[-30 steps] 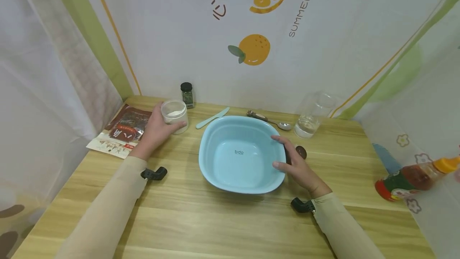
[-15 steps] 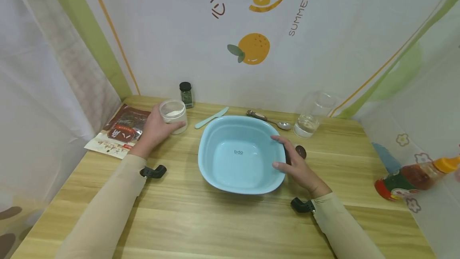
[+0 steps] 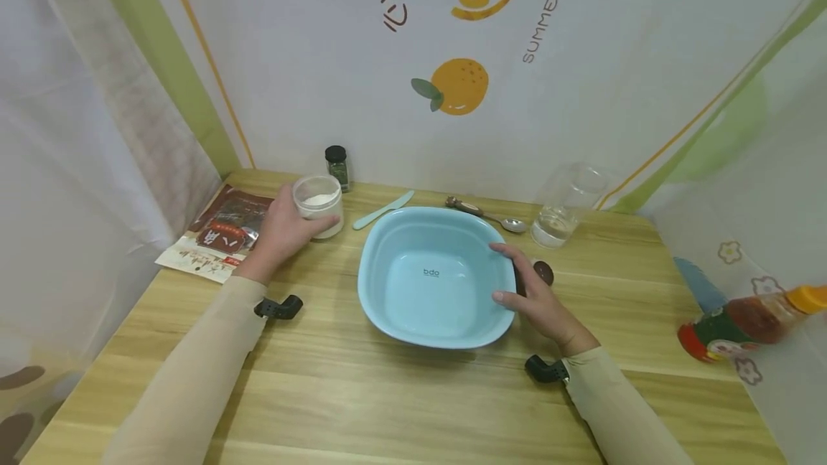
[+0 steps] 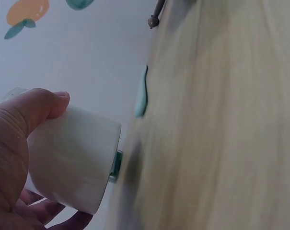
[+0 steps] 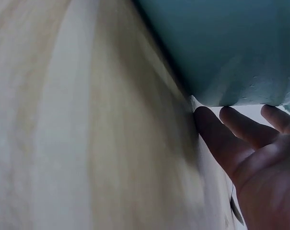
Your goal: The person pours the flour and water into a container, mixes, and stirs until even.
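My left hand (image 3: 284, 232) holds a clear, open-topped jar (image 3: 329, 215) of white powder, thumb on its near side. The left wrist view shows the fingers curled round the jar (image 4: 77, 158), with its base close over the table. A light blue basin (image 3: 429, 307) marked "bdo" stands at the middle. My right hand (image 3: 539, 307) holds the basin's right rim, with thumb and index finger over the edge. In the right wrist view, other fingertips (image 5: 226, 112) of that hand touch the basin's outer wall (image 5: 221, 43).
Behind the basin lie a pale green spreader knife (image 3: 384, 210) and a metal spoon (image 3: 484, 215). A black-capped spice bottle (image 3: 337, 169), a brown packet (image 3: 222, 235), a glass of water (image 3: 555, 224) and a red sauce bottle (image 3: 743, 325) surround them. A dark rounded object (image 3: 544, 273) is partly hidden by my right hand.
My left hand and the jar have shifted slightly right, closer to the spice bottle in view. My right hand stays on the basin's rim.
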### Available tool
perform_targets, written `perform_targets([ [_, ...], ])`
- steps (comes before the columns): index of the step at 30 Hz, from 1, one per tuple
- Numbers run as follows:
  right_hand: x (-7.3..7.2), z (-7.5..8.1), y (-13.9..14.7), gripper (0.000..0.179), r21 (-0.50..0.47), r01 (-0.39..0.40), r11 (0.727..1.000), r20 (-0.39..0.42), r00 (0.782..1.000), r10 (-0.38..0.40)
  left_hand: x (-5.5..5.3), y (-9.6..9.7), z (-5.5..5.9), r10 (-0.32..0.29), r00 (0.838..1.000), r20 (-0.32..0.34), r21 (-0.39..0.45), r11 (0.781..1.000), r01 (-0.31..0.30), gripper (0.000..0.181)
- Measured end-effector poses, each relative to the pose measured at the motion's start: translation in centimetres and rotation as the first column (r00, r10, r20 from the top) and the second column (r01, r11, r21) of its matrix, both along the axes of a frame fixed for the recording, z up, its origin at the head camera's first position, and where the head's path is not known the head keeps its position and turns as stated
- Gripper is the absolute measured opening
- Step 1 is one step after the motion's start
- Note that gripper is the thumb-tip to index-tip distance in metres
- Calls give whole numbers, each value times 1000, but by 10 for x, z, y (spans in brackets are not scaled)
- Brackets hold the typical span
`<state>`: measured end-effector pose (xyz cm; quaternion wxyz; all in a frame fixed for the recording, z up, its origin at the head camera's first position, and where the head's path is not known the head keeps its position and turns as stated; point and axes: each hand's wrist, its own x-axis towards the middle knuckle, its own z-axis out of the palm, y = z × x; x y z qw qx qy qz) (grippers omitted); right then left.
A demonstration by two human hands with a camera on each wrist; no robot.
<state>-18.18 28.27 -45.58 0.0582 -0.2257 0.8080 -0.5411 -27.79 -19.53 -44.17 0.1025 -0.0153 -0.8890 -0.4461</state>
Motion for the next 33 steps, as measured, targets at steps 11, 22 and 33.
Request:
perform_targets([
  [11, -3, 0, -3, 76, -21, -8, 1000, 12, 1000, 8, 19, 21, 30, -39, 997, -67, 16, 999, 40, 99],
  [22, -1, 1, -3, 77, -22, 3, 1000, 22, 1000, -2, 31, 48, 53, -175, 962, -209, 46, 981, 188, 96],
  [33, -1, 1, -1, 77, -31, 2, 1000, 27, 1000, -1, 35, 67, 62, -234, 911, -341, -191, 966, 176, 97],
])
